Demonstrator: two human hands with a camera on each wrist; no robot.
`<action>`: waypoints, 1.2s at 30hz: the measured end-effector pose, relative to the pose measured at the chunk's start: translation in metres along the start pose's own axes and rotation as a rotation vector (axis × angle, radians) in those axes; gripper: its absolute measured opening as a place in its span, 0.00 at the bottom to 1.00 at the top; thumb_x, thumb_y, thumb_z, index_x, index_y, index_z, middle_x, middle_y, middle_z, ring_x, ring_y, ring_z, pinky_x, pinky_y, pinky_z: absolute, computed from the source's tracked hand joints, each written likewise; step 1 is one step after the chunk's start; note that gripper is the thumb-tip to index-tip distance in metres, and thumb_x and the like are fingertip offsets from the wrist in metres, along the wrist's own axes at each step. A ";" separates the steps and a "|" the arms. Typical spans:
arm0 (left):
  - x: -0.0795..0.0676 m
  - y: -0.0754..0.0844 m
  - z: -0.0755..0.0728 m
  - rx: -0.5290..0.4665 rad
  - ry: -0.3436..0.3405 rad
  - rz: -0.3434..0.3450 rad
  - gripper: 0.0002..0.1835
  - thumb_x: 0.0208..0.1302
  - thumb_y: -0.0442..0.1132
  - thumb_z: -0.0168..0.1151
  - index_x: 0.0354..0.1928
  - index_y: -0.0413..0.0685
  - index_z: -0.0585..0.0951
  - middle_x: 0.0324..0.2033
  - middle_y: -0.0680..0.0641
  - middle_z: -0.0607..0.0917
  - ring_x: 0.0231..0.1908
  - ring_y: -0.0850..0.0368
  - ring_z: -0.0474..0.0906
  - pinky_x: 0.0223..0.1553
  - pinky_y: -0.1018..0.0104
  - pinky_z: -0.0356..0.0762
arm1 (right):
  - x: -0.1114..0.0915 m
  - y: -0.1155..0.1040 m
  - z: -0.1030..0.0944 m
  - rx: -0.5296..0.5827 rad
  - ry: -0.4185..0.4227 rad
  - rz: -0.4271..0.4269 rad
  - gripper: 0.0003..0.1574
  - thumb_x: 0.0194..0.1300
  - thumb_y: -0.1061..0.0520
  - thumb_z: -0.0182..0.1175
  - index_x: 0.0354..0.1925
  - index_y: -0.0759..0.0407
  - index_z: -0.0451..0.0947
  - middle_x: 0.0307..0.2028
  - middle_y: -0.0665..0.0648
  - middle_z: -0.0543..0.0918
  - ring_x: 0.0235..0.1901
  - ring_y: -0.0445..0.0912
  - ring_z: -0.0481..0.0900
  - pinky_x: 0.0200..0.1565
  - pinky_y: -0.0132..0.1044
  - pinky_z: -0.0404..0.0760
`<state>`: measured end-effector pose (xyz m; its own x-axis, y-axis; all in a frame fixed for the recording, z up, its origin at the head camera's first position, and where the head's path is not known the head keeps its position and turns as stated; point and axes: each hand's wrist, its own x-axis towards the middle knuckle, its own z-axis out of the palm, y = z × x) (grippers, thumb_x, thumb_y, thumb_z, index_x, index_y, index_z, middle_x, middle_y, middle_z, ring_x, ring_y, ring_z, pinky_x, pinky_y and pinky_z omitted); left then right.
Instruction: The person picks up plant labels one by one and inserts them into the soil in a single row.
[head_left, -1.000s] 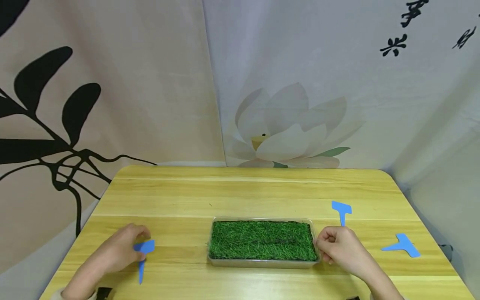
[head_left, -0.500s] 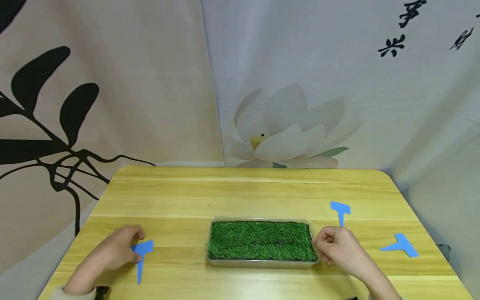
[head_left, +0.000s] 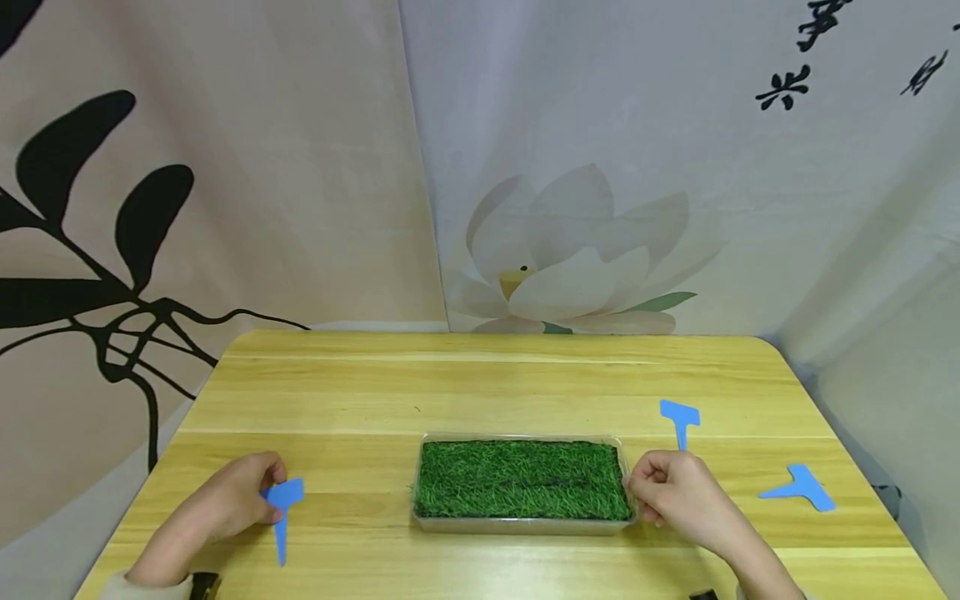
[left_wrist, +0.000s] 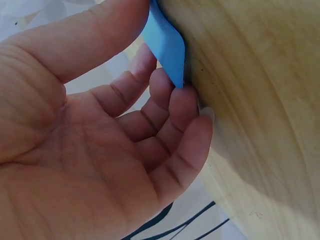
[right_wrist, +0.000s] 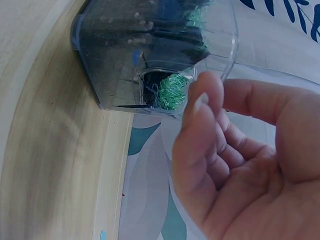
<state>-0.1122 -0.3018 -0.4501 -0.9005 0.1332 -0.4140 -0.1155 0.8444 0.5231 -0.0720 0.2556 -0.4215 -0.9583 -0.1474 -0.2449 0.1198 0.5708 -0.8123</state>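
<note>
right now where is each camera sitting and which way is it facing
Head: worn on the head, facing forward and down at the wooden table; both hands and forearms show, left hand, right hand.
Left wrist: at the left palm, facing its fingers pinching a blue plant tag against the table.
Right wrist: at the right palm, facing the clear tray of green turf; fingers touch its rim.
Shared: head and left wrist both show the tag; head and right wrist both show the tray.
</note>
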 end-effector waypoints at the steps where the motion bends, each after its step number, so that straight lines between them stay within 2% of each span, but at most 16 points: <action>1: 0.000 0.000 0.000 -0.008 -0.001 -0.001 0.21 0.51 0.25 0.80 0.41 0.38 0.76 0.33 0.46 0.75 0.34 0.52 0.72 0.37 0.56 0.75 | 0.000 0.000 0.000 -0.002 0.001 -0.001 0.07 0.70 0.64 0.62 0.33 0.64 0.81 0.20 0.55 0.81 0.20 0.48 0.80 0.24 0.37 0.80; 6: 0.001 0.000 -0.001 -0.046 -0.006 -0.002 0.19 0.52 0.23 0.78 0.39 0.38 0.76 0.34 0.46 0.77 0.35 0.51 0.72 0.38 0.56 0.75 | 0.000 -0.001 0.001 -0.003 0.007 -0.007 0.07 0.70 0.63 0.62 0.32 0.64 0.80 0.19 0.54 0.80 0.19 0.47 0.79 0.24 0.36 0.80; 11: 0.003 -0.001 -0.002 -0.080 0.025 -0.008 0.13 0.57 0.22 0.74 0.41 0.34 0.81 0.34 0.47 0.81 0.37 0.51 0.75 0.40 0.56 0.76 | 0.001 -0.001 0.001 0.002 0.008 -0.009 0.08 0.70 0.62 0.63 0.32 0.64 0.80 0.19 0.54 0.80 0.20 0.47 0.79 0.24 0.37 0.80; 18: 0.000 0.002 -0.008 -0.125 0.039 0.035 0.05 0.65 0.26 0.69 0.42 0.32 0.86 0.36 0.48 0.86 0.40 0.51 0.78 0.40 0.56 0.78 | 0.001 0.001 0.001 0.006 0.004 -0.019 0.09 0.70 0.62 0.64 0.32 0.65 0.80 0.19 0.55 0.80 0.20 0.49 0.80 0.24 0.37 0.80; 22: -0.008 0.009 -0.016 -0.183 0.035 0.057 0.04 0.68 0.27 0.67 0.42 0.34 0.86 0.34 0.48 0.84 0.37 0.53 0.75 0.36 0.62 0.76 | 0.001 0.000 0.000 0.010 0.000 -0.026 0.09 0.70 0.63 0.64 0.32 0.65 0.80 0.19 0.55 0.80 0.20 0.49 0.81 0.25 0.37 0.81; 26: -0.013 0.016 -0.019 -0.212 0.072 0.072 0.04 0.67 0.28 0.69 0.42 0.35 0.87 0.31 0.48 0.83 0.36 0.52 0.74 0.33 0.65 0.74 | 0.000 0.000 -0.001 0.006 0.001 -0.023 0.08 0.70 0.63 0.63 0.32 0.64 0.80 0.19 0.55 0.80 0.20 0.49 0.81 0.25 0.37 0.81; 36: -0.019 0.035 -0.025 -0.298 0.121 0.028 0.10 0.64 0.34 0.73 0.44 0.36 0.89 0.36 0.48 0.87 0.40 0.52 0.77 0.36 0.59 0.79 | 0.000 0.001 -0.001 0.012 -0.010 -0.023 0.06 0.69 0.64 0.62 0.32 0.65 0.81 0.20 0.55 0.81 0.21 0.51 0.82 0.25 0.38 0.81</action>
<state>-0.1093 -0.2877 -0.4050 -0.9462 0.0770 -0.3143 -0.1915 0.6497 0.7357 -0.0722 0.2568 -0.4222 -0.9582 -0.1681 -0.2314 0.1012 0.5575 -0.8240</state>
